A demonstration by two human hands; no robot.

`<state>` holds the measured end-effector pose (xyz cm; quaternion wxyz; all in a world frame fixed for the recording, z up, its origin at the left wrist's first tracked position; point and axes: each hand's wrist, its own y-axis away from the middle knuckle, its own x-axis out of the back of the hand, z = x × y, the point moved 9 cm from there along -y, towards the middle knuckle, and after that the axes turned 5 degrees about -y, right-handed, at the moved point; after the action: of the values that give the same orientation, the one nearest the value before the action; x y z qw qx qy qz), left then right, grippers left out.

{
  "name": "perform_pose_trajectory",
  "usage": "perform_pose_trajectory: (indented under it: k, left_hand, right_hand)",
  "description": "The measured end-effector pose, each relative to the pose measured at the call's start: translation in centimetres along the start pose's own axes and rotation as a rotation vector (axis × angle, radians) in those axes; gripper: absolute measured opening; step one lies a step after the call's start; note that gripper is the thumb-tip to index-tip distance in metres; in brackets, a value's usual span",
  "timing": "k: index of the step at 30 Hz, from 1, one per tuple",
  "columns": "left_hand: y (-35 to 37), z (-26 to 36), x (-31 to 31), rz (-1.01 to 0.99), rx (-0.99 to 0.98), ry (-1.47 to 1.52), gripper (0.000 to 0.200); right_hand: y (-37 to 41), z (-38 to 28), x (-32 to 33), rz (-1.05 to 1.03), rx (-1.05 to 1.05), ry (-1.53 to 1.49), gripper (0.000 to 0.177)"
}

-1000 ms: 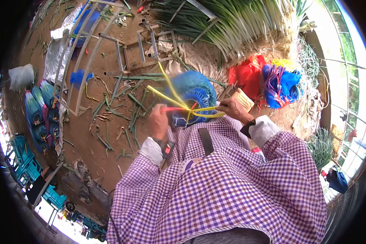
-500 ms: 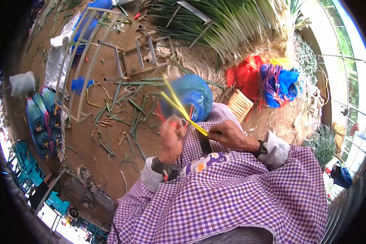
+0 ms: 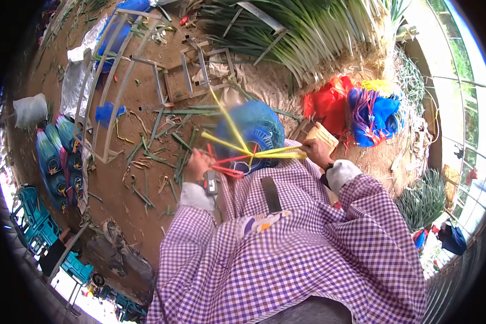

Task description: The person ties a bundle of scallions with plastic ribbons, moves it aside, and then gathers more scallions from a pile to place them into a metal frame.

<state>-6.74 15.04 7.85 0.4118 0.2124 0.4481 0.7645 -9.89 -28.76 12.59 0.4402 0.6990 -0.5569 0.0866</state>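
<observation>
Your left hand [image 3: 198,162] is closed on the red straps [image 3: 228,160] and your right hand [image 3: 314,151] pinches the yellow straps [image 3: 278,154]. Both pull outward, so the flat, glossy plastic bands run taut and cross at one point over the round end of the blue mesh bundle [image 3: 256,125], which sits just beyond your checked smock [image 3: 286,259], between your hands. I judge the tie half made: the bands meet, but no finished knot shows and loose tails stick up. The netting looks fine and domed. Wrapped blue bundles [image 3: 54,156] lie in a row on the dirt floor [image 3: 113,178] at far left, and a heap of long green onions [image 3: 308,27] lies ahead
</observation>
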Motion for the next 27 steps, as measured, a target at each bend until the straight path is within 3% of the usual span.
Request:
perform_pose_trajectory:
  k: [2, 5, 7, 10, 13, 15, 16, 18, 19, 23, 26, 27]
  left_hand:
    - [2.5, 2.7, -2.7, -0.075, -0.149, -0.153, 0.038]
    - [5.7, 5.3, -6.8, -0.254, -0.225, -0.465, 0.019]
    - [8.4, 5.6, -9.4, -0.400, -0.282, -0.680, 0.016]
    - [13.8, 4.8, -15.0, -0.627, -0.366, -0.887, 0.028]
    - [15.6, 2.4, -17.3, -0.842, -0.366, -1.070, 0.028]
    - [14.6, 3.0, -17.6, -0.751, -0.742, -1.183, 0.019]
    - [14.2, 3.0, -17.6, -0.696, -0.930, -1.230, 0.015]
    - [10.6, 2.4, -15.1, -0.673, -0.600, -0.843, 0.014]
    - [10.7, 3.1, -14.3, -0.634, -0.447, -0.743, 0.016]
    - [8.9, 3.1, -11.3, -0.557, -0.218, -0.621, 0.015]
    - [9.3, 3.9, -10.8, -0.503, -0.163, -0.583, 0.013]
    - [9.2, 4.0, -10.6, -0.495, -0.130, -0.574, 0.013]
  right_hand:
    - [0.2, 0.2, -0.1, 0.009, -0.069, -0.067, 0.023]
    - [-0.3, -1.9, 1.7, 0.027, -0.060, -0.240, 0.024]
    - [-1.2, -5.8, 4.1, 0.018, -0.026, -0.361, 0.024]
    - [-0.7, -15.5, 6.4, -0.115, -0.150, -0.934, 0.025]
    - [-0.8, -22.7, 4.7, -0.321, -0.066, -0.864, 0.026]
    - [-0.4, -25.9, 3.2, -0.490, -0.012, -0.751, 0.026]
    - [-1.2, -25.6, 3.9, -0.304, 0.137, -0.542, 0.027]
    - [-2.2, -24.9, 3.7, 0.067, 0.422, -0.110, 0.029]
    - [-2.3, -24.4, 4.2, 0.265, 0.463, -0.076, 0.031]
    - [-2.5, -19.7, -6.4, -0.417, 0.159, -0.713, 0.035]
    - [-1.4, -18.6, -11.4, -0.606, 0.023, -0.993, 0.033]
    - [-1.3, -18.7, -11.4, -0.565, 0.001, -0.961, 0.029]
